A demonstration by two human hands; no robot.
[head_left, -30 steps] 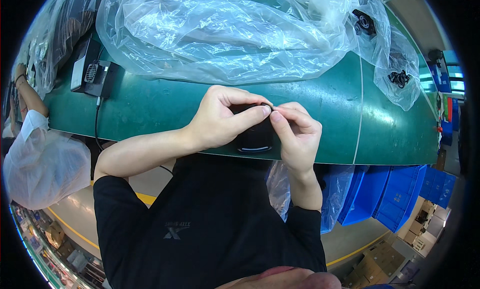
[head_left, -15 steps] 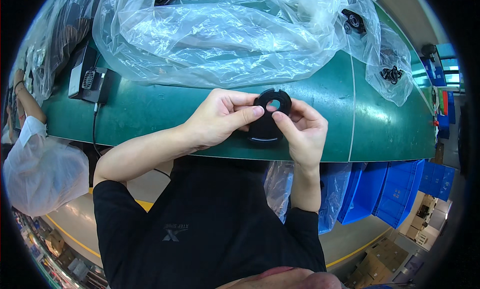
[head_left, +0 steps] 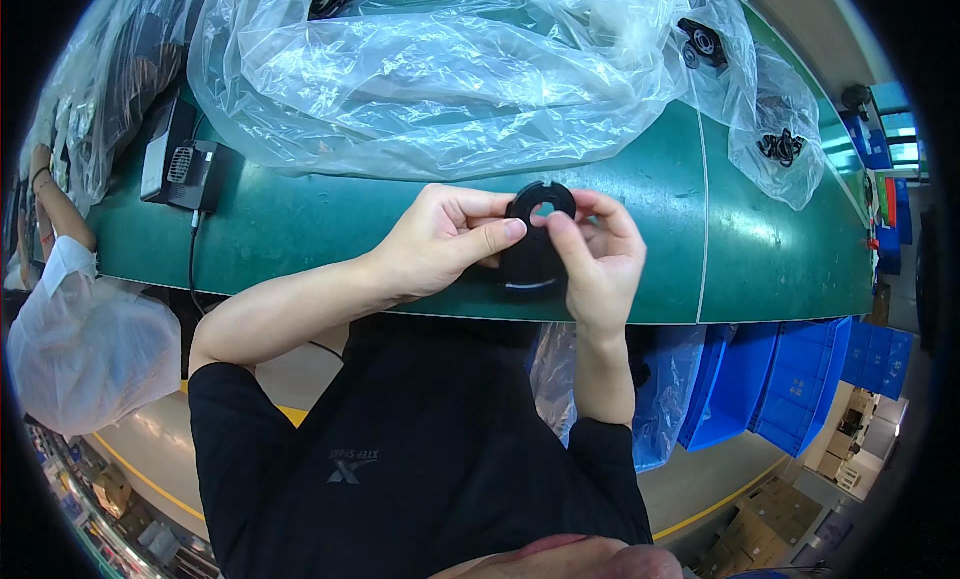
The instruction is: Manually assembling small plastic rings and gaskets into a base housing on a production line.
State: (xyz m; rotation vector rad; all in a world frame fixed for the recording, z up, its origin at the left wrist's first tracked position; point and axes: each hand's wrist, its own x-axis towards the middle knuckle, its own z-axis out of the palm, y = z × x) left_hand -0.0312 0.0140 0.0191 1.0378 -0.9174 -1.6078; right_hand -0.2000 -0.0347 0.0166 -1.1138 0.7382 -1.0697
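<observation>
Between my hands, above the near edge of the green table, is a flat black plastic part (head_left: 532, 254) with a ring-shaped top and a round hole through it. A notch shows in the ring's upper rim. My left hand (head_left: 455, 234) pinches its left side, thumb on the face and fingers behind. On the right side, my right hand (head_left: 605, 254) has its thumb at the edge of the hole and its fingers curled round behind the ring. The backs of the part and some fingertips are hidden.
A large clear plastic bag (head_left: 440, 89) covers the table's far side. Smaller bags with black parts (head_left: 703, 42) and a black cord (head_left: 781, 148) lie far right. A black powered box (head_left: 195, 174) stands left. Blue bins (head_left: 800, 384) sit below right; a person's sleeve (head_left: 90, 339) is at left.
My right thumb has shifted up and left over the ring's hole, and the right hand has moved slightly left. The left hand keeps its pinch; the part has barely moved.
</observation>
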